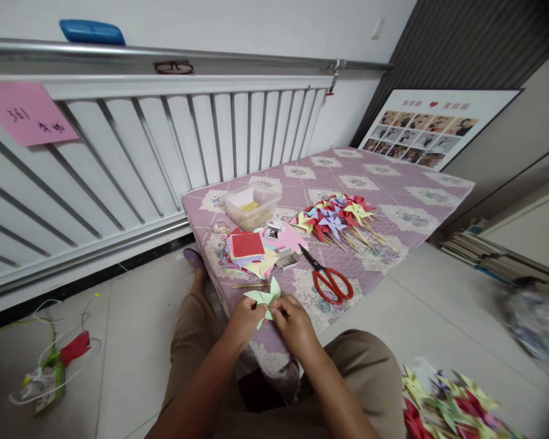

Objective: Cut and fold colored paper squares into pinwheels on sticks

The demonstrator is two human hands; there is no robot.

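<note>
A light green paper pinwheel (266,297) is pinched between both my hands over the near end of the cloth-covered table. My left hand (247,317) grips its left side with closed fingers. On the other side, my right hand (293,320) closes thumb and fingertips near its centre. Just beyond them lies a thin wooden stick (251,286). A stack of coloured paper squares (247,245), red on top, sits past the stick. To the right rest scissors with red handles (332,283), blades pointing away. A small open box (288,261) lies between them.
Finished pinwheels on sticks (333,219) are heaped farther back, beside a clear plastic container (251,207) of sticks. More pinwheels (452,405) stand at the lower right. A radiator (201,131) borders the table, and a power strip with cables (50,384) lies on the floor.
</note>
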